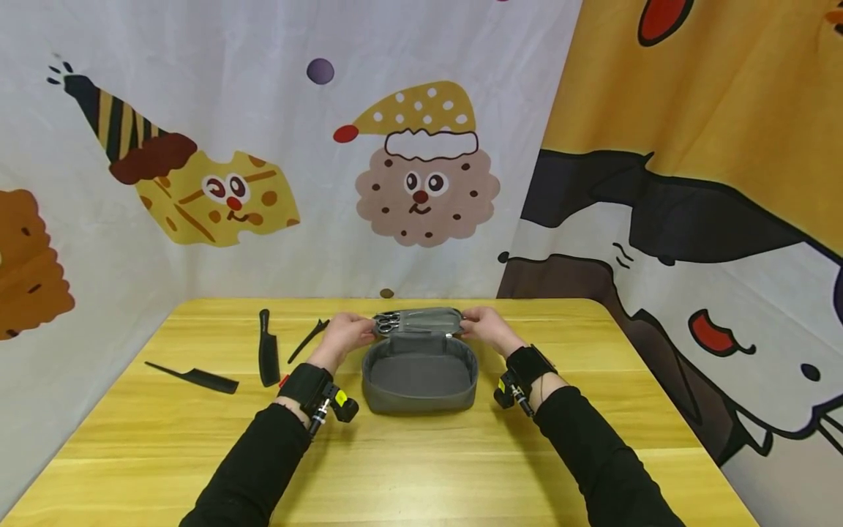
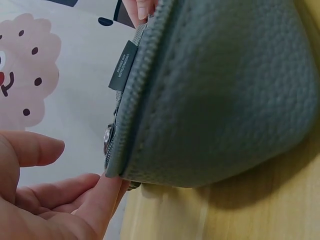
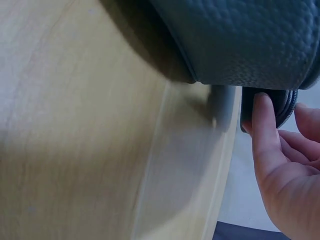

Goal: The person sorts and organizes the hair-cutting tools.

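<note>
A grey zippered case (image 1: 420,404) stands in front of me with its lid (image 1: 431,320) tipped back. Metal scissors (image 1: 387,322) and other slim tools sit in the lid's inner side. My left hand (image 1: 347,337) is at the lid's left end. In the left wrist view its index finger (image 2: 102,202) touches the case's edge from below, while the thumb (image 2: 40,150) stays apart. At the lid's right end, my right hand (image 1: 490,329) pinches the edge between index finger (image 3: 265,120) and thumb (image 3: 308,121). The case's main compartment shows a bare grey bottom.
Left of the case lie a black rat-tail comb (image 1: 197,378), a black handled comb (image 1: 267,351) and a slim black hair clip (image 1: 306,342). All rest on the wooden table (image 1: 408,476). A printed cartoon curtain (image 1: 316,241) hangs behind the table.
</note>
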Motion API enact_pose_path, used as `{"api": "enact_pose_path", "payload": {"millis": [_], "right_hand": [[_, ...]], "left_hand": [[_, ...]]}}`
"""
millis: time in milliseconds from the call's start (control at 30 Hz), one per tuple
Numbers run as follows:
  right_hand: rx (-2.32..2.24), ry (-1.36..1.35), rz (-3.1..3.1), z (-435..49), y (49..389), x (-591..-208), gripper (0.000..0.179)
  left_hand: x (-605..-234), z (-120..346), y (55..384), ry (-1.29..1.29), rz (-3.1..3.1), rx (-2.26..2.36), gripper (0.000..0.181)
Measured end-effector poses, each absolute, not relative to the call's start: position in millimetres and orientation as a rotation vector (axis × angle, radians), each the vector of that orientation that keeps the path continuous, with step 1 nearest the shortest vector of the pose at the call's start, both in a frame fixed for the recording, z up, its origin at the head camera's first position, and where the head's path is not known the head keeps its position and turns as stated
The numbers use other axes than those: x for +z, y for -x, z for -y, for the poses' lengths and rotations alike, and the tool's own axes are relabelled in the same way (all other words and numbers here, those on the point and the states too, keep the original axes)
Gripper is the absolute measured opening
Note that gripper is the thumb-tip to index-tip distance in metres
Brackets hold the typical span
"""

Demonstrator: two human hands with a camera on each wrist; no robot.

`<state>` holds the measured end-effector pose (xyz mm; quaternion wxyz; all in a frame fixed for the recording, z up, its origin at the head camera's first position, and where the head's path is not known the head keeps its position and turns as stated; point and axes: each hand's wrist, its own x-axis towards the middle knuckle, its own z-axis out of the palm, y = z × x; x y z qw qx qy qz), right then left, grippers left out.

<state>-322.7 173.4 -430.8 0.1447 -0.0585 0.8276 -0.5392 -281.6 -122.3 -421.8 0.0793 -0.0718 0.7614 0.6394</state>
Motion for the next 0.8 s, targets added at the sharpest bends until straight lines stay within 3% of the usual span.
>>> {"api": "enact_pose_path", "payload": {"millis": [800], "right_hand": [[-1.511, 0.230, -2.367, -177.6, 320.5, -434.9, 0.049]], "left_hand": [[-426.2, 124.9, 281.2, 0.177, -2.274, 1.904, 0.038]]}}
